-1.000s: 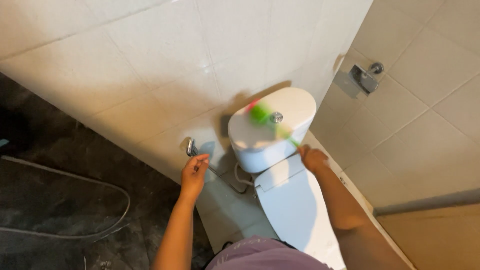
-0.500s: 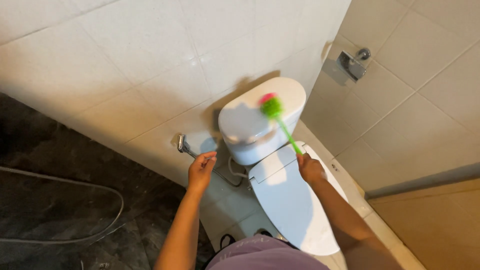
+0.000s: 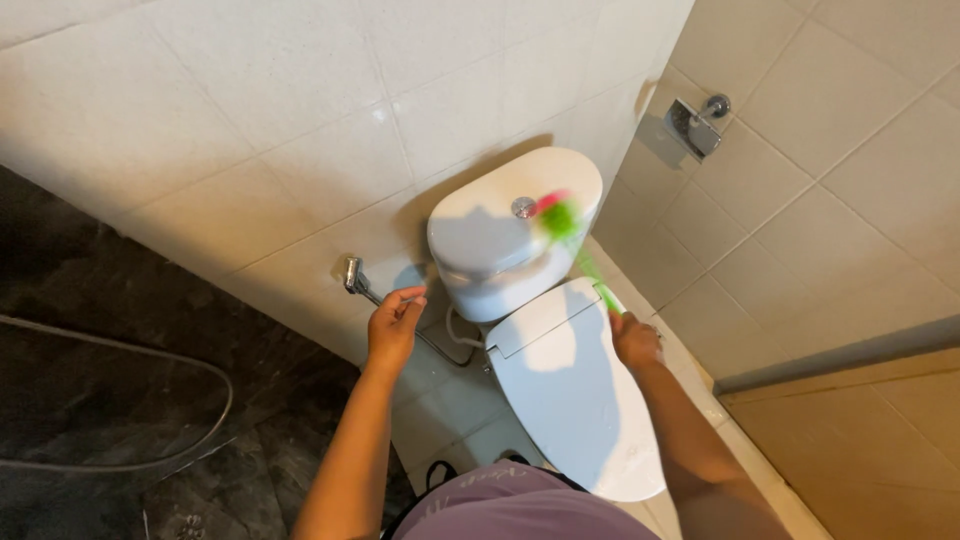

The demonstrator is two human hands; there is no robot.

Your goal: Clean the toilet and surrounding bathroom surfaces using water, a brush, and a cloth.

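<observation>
My right hand (image 3: 636,342) grips the green handle of a toilet brush (image 3: 566,222), whose green and pink head is blurred over the top of the white cistern (image 3: 490,245) beside the round flush button (image 3: 523,207). The toilet lid (image 3: 570,385) is closed below it. My left hand (image 3: 394,325) is held out in front of the wall, fingers loosely curled, holding nothing, close to the metal spray hose fitting (image 3: 353,274).
Pale wall tiles surround the toilet. A metal paper holder (image 3: 697,123) is fixed to the right wall. A hose (image 3: 150,460) lies curved on the dark floor at left. A wooden door edge (image 3: 860,440) stands at right.
The brush head has swept back and forth across the cistern top and now sits near its right side. My left hand stays raised near the wall fitting. The view has shifted slightly.
</observation>
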